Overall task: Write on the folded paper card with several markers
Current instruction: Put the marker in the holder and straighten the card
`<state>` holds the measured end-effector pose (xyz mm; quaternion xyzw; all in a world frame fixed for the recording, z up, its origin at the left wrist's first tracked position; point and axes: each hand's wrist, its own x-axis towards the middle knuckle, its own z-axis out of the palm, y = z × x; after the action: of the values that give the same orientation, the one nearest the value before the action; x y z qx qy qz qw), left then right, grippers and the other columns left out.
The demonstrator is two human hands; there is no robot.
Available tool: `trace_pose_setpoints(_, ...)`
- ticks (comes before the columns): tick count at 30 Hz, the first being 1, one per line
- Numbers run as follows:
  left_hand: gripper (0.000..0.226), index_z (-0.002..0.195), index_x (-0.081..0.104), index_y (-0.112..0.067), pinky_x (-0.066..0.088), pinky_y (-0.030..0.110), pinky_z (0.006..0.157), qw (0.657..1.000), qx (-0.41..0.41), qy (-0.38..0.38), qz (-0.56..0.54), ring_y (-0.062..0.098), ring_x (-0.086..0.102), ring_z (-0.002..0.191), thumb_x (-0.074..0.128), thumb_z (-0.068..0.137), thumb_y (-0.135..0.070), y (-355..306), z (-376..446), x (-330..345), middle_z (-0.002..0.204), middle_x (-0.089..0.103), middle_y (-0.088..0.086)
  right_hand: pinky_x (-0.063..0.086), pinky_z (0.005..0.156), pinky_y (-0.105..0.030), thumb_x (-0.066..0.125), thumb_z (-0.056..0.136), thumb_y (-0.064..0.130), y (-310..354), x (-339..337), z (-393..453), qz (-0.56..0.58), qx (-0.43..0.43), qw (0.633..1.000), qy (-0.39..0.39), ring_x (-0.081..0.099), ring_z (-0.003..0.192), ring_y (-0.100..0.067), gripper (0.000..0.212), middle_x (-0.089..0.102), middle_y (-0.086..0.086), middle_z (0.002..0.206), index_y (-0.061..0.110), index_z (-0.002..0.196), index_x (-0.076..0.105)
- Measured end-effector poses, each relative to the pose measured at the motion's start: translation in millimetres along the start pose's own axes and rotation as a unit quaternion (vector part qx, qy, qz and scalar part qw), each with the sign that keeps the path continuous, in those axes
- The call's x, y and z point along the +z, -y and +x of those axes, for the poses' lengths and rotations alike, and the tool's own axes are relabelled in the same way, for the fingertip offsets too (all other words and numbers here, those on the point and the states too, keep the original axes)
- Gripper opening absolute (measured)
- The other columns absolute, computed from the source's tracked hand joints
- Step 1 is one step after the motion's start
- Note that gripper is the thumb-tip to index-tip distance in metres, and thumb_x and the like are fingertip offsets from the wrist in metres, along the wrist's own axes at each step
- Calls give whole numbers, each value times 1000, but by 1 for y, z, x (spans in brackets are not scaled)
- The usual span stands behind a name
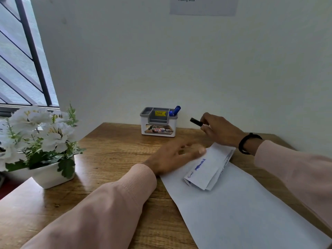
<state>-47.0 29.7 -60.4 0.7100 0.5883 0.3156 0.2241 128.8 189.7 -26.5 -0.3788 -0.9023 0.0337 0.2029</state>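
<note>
A folded white paper card (pixel 206 169) lies on a larger white sheet (pixel 242 209) on the wooden desk, with blue writing along its top face. My left hand (pixel 176 156) is blurred, fingers spread, at the card's far left corner; whether it touches the card is unclear. My right hand (pixel 220 131) hovers above the desk behind the card, closed on a black marker (pixel 196 122) whose end points left towards the holder. A blue marker (pixel 175 110) stands in the grey and white pen holder (pixel 158 123) against the wall.
A white pot of white artificial flowers (pixel 41 141) stands at the desk's left edge. The wall runs close behind the holder, with a paper notice (pixel 203 5) high up. A barred window (pixel 21 56) is at the left.
</note>
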Motion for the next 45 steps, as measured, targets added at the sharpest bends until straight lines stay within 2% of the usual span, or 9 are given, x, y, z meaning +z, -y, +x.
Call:
trace_pose_setpoints(4,53,142,56,-29,61,38,88,978,-27,-173,-112,16,70,97,52,97,-59,3,3,-4,117,70,1,45,67,-35,41,111,31,18,-4,-27,-29,-103,991,-74,57,82,-23,25,61,-1,92,18,128,55)
trace_pose_setpoints(8,35,118,74,-21,64,32,74,957,-6,-169,-237,14,73,74,63,96,-46,-2,5,-4,88,77,3,51,79,-40,29,109,45,37,-6,-54,-93,-176,977,-75,59,91,-24,47,65,-4,103,17,125,63)
trace_pose_setpoints(13,27,101,79,-11,60,25,72,936,18,-160,-313,14,70,73,68,96,-35,-14,4,5,83,77,4,37,58,-33,14,102,57,41,-9,-66,-136,-153,972,-114,61,71,-22,56,54,10,81,20,105,56)
trace_pose_setpoints(17,24,107,78,-9,60,24,72,932,33,-136,-333,12,70,72,68,96,-28,-17,2,7,80,76,2,31,48,-30,27,104,51,37,-8,-75,-158,-188,956,-159,40,45,-21,52,56,3,60,15,95,62)
trace_pose_setpoints(22,26,103,79,-4,58,28,73,931,27,-119,-344,18,70,74,68,96,-26,-18,0,5,83,76,11,28,51,-30,34,103,51,36,-6,-77,-142,-191,954,-182,33,46,-21,46,64,-3,58,21,94,68)
trace_pose_setpoints(31,31,83,81,-6,57,27,66,907,-5,-146,-394,16,65,64,73,86,-36,-22,-2,6,75,72,13,30,53,-31,10,99,68,46,-5,-75,-203,-150,953,-167,61,54,-32,75,72,-3,70,23,100,71)
trace_pose_setpoints(36,30,71,79,-13,56,26,63,892,-54,-196,-403,12,62,58,75,90,-37,-24,0,6,69,71,8,24,47,-27,28,102,60,63,-2,-73,-216,-139,941,-219,32,39,-27,59,46,3,46,17,74,58)
trace_pose_setpoints(40,30,69,78,-12,52,24,56,876,-67,-197,-435,12,60,55,76,90,-35,-20,0,3,67,70,9,29,54,-33,15,97,69,72,1,-71,-134,-87,976,-150,44,57,-24,49,29,13,56,32,78,42)
trace_pose_setpoints(45,32,71,81,-12,55,22,60,885,-42,-220,-408,10,61,56,76,90,-38,-17,0,5,68,72,8,28,49,-32,0,91,78,73,-3,-75,-201,-49,967,-151,46,51,-21,80,39,7,56,26,81,60)
